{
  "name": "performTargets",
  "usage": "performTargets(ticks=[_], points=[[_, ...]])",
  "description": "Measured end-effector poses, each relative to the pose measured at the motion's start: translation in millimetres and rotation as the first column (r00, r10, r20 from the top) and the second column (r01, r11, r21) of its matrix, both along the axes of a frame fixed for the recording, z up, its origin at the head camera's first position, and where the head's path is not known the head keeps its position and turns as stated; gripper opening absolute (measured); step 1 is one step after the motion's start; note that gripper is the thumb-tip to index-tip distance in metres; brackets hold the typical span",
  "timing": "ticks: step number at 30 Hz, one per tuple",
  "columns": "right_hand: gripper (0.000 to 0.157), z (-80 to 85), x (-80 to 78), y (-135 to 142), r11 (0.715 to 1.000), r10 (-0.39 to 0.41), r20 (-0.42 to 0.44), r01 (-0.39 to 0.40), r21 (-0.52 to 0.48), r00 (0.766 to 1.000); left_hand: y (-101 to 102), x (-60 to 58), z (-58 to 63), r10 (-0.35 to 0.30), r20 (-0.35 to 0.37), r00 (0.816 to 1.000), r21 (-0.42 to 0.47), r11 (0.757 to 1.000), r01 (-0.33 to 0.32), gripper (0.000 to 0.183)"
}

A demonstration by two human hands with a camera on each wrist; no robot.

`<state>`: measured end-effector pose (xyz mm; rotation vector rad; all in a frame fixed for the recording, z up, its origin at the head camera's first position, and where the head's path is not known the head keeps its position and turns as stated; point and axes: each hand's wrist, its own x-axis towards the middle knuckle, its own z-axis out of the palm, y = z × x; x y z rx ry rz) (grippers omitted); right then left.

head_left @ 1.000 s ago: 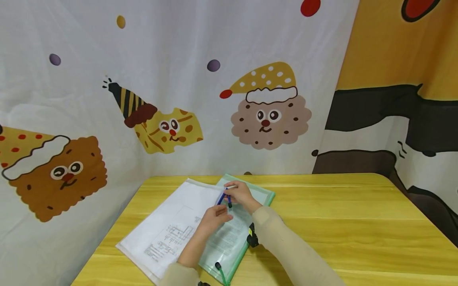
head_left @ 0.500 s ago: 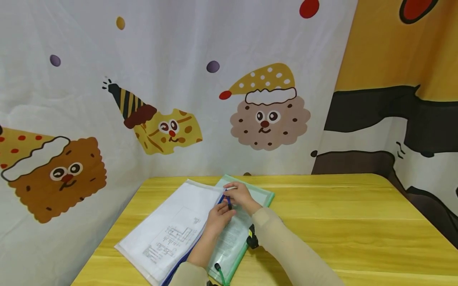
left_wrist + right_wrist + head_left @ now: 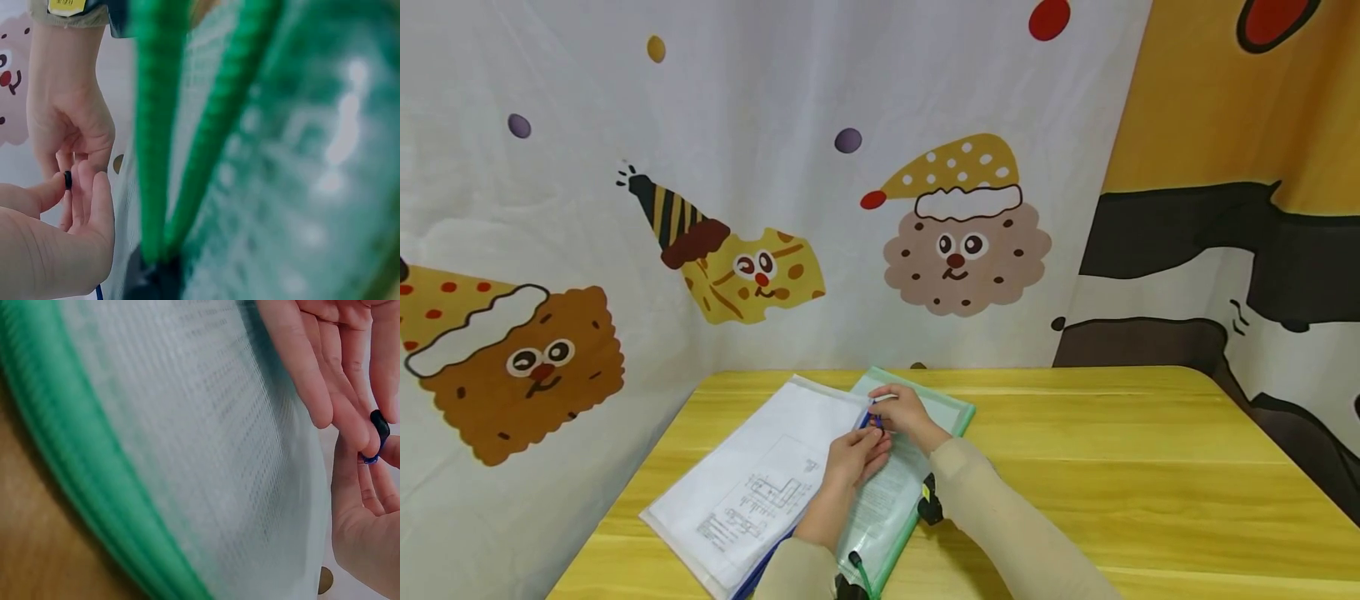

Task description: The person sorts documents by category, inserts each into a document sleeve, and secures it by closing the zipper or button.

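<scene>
A clear zip folder [image 3: 737, 467] with a blue zip edge and a printed drawing sheet lies on the left. It overlaps a green-edged mesh zip folder [image 3: 880, 508]. At the far end of the blue edge, my right hand [image 3: 904, 414] pinches the blue zip-pull cord [image 3: 877, 419]. Just below it, my left hand [image 3: 852, 458] pinches the cord's black end [image 3: 67, 180] between thumb and finger. In the right wrist view, the black end shows between the left fingertips, with blue cord by the right hand [image 3: 369, 531]. The zip slider itself is hidden by the fingers.
A green zip-pull cord [image 3: 861, 571] with a black end lies on the green folder near the front. Both folders rest on a yellow wood-grain table [image 3: 1112, 483]. A curtain [image 3: 775, 108] printed with cartoon biscuits hangs behind the table.
My left hand has moved up to the blue cord and now pinches its black end, which hung free before. My right hand stays nearly in place at the blue edge.
</scene>
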<state>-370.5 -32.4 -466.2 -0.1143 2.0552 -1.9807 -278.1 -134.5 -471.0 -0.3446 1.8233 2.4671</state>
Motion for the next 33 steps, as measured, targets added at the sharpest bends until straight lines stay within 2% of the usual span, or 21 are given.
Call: performTargets(ticks=[7, 14, 18, 25, 33], points=[[0.022, -0.6, 1.5, 1.1, 0.999, -0.02, -0.004, 0.02, 0.033, 1.0, -2.9, 0.6, 0.9, -0.028, 0.0, 1.0, -0.023, 0.999, 0.028, 0.024], [0.021, 6.1, 5.4, 2.2, 0.997, -0.077, 0.054, 0.075, 0.034, 0.996, -9.6, 3.2, 7.5, -0.082, -0.003, 0.997, -0.176, 0.981, 0.08, 0.008], [0.018, 8.9, 6.6, 1.9, 0.996, -0.087, 0.106, 0.085, 0.021, 0.991, -13.0, 5.5, 12.5, -0.087, -0.002, 0.996, -0.262, 0.961, 0.083, 0.01], [0.017, 9.8, 5.8, 2.9, 0.996, -0.088, 0.15, 0.086, 0.018, 0.985, -17.8, 10.7, 13.6, -0.119, 0.018, 0.993, -0.272, 0.955, 0.119, 0.013], [0.019, 8.4, 5.5, 6.5, 0.993, -0.114, 0.129, 0.116, -0.01, 0.985, -34.6, 19.4, 12.9, -0.19, 0.019, 0.982, -0.341, 0.922, 0.185, 0.012]])
